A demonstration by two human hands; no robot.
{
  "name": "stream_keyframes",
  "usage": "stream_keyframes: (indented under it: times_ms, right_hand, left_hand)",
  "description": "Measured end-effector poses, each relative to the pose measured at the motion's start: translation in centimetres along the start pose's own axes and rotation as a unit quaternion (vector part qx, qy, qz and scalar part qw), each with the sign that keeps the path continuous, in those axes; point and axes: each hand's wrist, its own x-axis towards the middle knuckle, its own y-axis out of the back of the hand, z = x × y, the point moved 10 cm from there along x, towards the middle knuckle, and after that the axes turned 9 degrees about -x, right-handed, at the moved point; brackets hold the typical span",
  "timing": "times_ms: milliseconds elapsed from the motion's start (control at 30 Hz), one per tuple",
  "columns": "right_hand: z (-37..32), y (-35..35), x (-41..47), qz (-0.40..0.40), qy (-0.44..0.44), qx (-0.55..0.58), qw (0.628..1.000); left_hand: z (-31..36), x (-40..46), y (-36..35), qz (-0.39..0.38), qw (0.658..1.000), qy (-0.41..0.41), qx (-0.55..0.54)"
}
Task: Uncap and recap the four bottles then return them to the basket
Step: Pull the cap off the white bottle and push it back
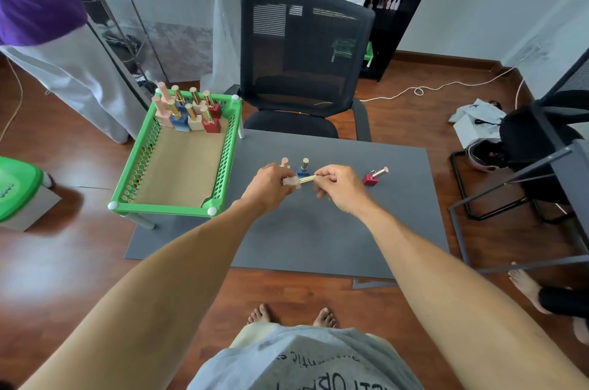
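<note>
My left hand (pixel 267 183) grips the pale cream base of a small bottle (pixel 292 182), held sideways above the grey mat (pixel 318 230). My right hand (pixel 338 186) pinches its gold cap (pixel 307 179); cap and base still meet. Behind my hands a blue bottle (pixel 302 170) with a gold cap stands upright on the mat. A pink bottle (pixel 284 162) peeks out behind my left hand. To the right, a red bottle (pixel 374 176) with a silver cap sits on the mat, tilted. The green basket (pixel 134 179) stands at the left with several more bottles (pixel 188 114) grouped in its far end.
A black mesh chair (pixel 302 64) stands just beyond the mat. Another person (pixel 41 23) in a purple top stands at the far left, past the basket. A dark table frame (pixel 526 173) and a bare foot (pixel 526 284) are at the right. My own feet (pixel 291 316) are on the wooden floor below.
</note>
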Motion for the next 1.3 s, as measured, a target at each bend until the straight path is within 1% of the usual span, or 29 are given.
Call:
stream_keyframes:
  times_ms: [167,233,400,500,833,900,967,1033,1133,1300]
  right_hand:
    - [0.7,-0.5,0.3,-0.017,-0.023,-0.045,0.999]
    - [1.1,-0.7,0.3,-0.018,-0.024,-0.031,0.999]
    - [0.1,-0.9,0.2,-0.025,0.027,-0.029,0.999]
    - [0.1,-0.8,0.3,-0.018,0.019,-0.034,0.999]
    - [0.9,-0.9,-0.3,-0.034,-0.017,-0.034,0.999]
    - [0.7,-1.0,-0.5,-0.041,-0.004,-0.021,0.999]
    - [0.1,-0.9,-0.6,-0.040,0.024,-0.032,0.998]
    - [-0.3,-0.8,-0.5,-0.034,0.034,-0.040,0.998]
    - [-0.3,-0.6,-0.4,-0.023,0.025,-0.041,0.999]
    - [0.1,-0.7,-0.5,-0.027,0.004,-0.044,0.999]
  left_hand:
    - [0.1,0.0,-0.1,-0.003,1.000,-0.001,-0.002]
    - [0.0,0.0,-0.1,-0.002,1.000,-0.001,0.002]
    - [-0.2,0.1,-0.1,-0.001,1.000,0.000,-0.007]
    - [0.0,0.1,-0.3,-0.002,1.000,0.001,-0.001]
    - [0.4,0.0,-0.7,-0.016,1.000,-0.002,0.009]
    - [0.4,-0.1,-0.8,-0.014,1.000,-0.008,0.011]
    - [0.5,-0.2,-0.8,-0.012,1.000,-0.014,0.012]
    - [0.6,-0.2,-0.8,-0.009,1.000,-0.018,0.014]
    - [0.7,-0.2,-0.7,-0.007,1.000,-0.020,0.014]
    - [0.7,-0.2,-0.5,-0.004,1.000,-0.022,0.014]
